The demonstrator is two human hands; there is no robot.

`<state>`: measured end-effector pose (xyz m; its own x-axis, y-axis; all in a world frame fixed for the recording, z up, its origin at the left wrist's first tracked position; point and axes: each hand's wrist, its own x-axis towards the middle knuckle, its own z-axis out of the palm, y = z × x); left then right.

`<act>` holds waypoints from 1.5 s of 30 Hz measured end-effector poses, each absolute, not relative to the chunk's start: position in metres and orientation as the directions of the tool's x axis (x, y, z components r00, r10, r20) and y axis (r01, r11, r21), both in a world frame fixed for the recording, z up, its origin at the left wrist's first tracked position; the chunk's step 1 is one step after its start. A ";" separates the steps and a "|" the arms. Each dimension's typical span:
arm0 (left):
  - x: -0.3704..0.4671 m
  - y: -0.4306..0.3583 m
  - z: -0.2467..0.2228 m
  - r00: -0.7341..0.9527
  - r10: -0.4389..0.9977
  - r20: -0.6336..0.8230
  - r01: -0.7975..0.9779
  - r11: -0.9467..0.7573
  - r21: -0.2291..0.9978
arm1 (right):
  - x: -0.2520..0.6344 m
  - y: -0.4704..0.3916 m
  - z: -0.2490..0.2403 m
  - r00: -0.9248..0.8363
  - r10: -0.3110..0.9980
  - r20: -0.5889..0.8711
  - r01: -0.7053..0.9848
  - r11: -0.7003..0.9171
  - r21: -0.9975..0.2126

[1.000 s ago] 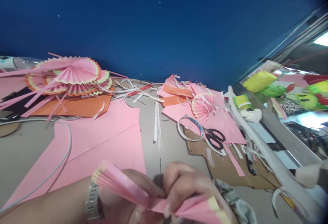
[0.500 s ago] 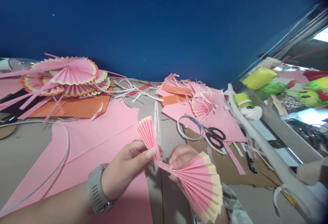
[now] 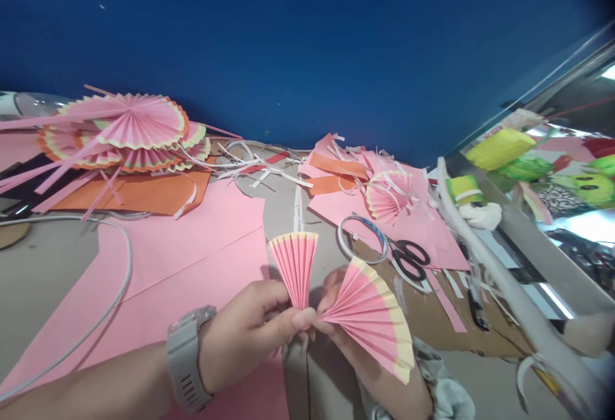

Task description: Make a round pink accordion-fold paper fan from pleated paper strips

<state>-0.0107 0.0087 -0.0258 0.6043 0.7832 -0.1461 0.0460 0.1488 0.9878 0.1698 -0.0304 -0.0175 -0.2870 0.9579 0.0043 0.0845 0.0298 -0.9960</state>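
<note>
The left hand (image 3: 243,337) and right hand (image 3: 332,289) pinch 1 pleated paper (image 3: 377,317) at its middle, 2 ends fanned. Beyond its right end lie 1 ring (image 3: 379,232) and 1 pair of scissors (image 3: 412,260).

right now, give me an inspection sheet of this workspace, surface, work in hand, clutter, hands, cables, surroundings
Surface: grey tabletop, partly covered by pink sheets and brown cardboard.
Work in hand: yellow-edged pleated pink paper, fanned out on both sides of a pinched middle.
Clutter: stacked rosettes at left, white strips at the back, tape roll beside black-handled scissors.
Left hand: pinches the paper's middle.
Right hand: also at the middle, partly hidden behind one fan.
Cables: pale cord curves over the pink sheets; its ends are out of view.
Surroundings: blue panel behind, yellow and green items at right.
</note>
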 end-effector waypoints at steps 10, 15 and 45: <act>-0.011 0.005 -0.027 0.672 0.740 -0.033 0.050 0.000 0.999 | 0.188 0.006 -0.014 -0.248 0.955 0.160 -0.086 0.143 -0.986; -0.012 0.002 -0.029 0.699 0.715 0.006 0.037 -0.045 0.998 | 0.190 0.011 -0.012 -0.272 0.956 0.112 -0.080 0.094 -0.992; -0.012 0.004 -0.029 0.784 0.621 0.011 0.041 -0.070 0.997 | 0.188 0.013 -0.025 -0.292 0.956 0.020 -0.053 0.005 -0.999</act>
<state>-0.0117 0.0043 -0.0294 0.7839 0.6208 0.0112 0.0412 -0.0700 0.9967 0.1881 0.0130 -0.0248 -0.2924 0.9561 0.0205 -0.0528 0.0052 -0.9986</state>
